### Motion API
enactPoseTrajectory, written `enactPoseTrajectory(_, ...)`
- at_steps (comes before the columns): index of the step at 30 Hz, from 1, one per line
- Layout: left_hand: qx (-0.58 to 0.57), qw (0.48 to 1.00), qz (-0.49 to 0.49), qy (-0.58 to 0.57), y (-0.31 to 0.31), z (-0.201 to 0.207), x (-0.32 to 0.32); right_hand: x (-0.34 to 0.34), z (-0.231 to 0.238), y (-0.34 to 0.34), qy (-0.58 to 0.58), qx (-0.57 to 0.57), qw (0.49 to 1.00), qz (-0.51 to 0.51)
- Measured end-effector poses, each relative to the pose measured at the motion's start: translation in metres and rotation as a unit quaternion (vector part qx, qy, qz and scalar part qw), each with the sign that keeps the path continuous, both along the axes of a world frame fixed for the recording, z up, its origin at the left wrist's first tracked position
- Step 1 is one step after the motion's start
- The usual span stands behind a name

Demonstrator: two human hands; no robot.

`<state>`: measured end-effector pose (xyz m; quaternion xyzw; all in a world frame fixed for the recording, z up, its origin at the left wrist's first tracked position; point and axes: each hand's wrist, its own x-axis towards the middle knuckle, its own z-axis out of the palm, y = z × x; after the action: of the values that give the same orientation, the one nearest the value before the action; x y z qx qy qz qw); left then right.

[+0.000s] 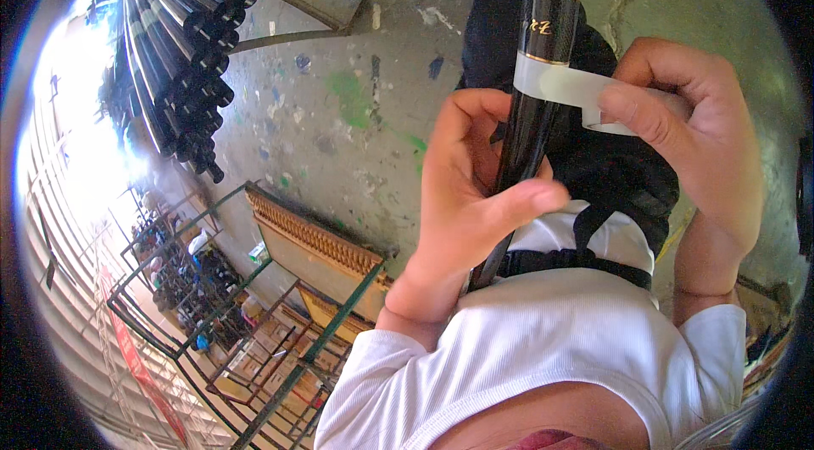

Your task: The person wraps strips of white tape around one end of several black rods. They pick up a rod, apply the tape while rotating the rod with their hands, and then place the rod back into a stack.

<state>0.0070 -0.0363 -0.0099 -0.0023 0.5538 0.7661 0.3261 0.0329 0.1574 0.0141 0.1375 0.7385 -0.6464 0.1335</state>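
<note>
A glossy black fishing rod (527,138) with gold rings and gold lettering runs from the top edge down to my waist, slightly tilted. My left hand (475,195) is closed around its lower part, the thumb lying across the front and the other fingers partly behind. White translucent tape (555,83) sticks to the rod just below the lower gold ring. From there it stretches right to my right hand (699,123), which pinches it between thumb and fingers. A loop of the tape hangs under the thumb; the rest is hidden in the palm.
Stacked black rods (178,51) with capped ends lie at the upper left. A green metal frame (331,327) and a gold-coloured ribbed rack (314,229) stand at the lower left, near assorted bottles and boxes. The concrete floor (339,170) is paint-spotted.
</note>
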Motion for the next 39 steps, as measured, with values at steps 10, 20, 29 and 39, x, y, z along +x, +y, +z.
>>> enactPoseTrajectory(10, 0.011, 0.999, -0.021, -0.031, -0.003, 0.015, 0.006, -0.007, -0.021, -0.016, 0.072, -0.164, 0.983, -0.045)
enactPoseTrajectory(20, 0.086, 0.993, 0.036, -0.078, -0.005, 0.014, 0.013, -0.008, -0.031, -0.017, 0.059, -0.237, 0.969, -0.036)
enactPoseTrajectory(29, 0.081, 0.987, 0.028, -0.136, -0.009, 0.015, 0.006, -0.007, -0.040, -0.021, 0.080, -0.259, 0.961, -0.061)
enactPoseTrajectory(39, 0.041, 0.999, 0.016, -0.016, -0.011, 0.000, 0.014, -0.007, -0.039, -0.018, 0.067, -0.232, 0.969, -0.055)
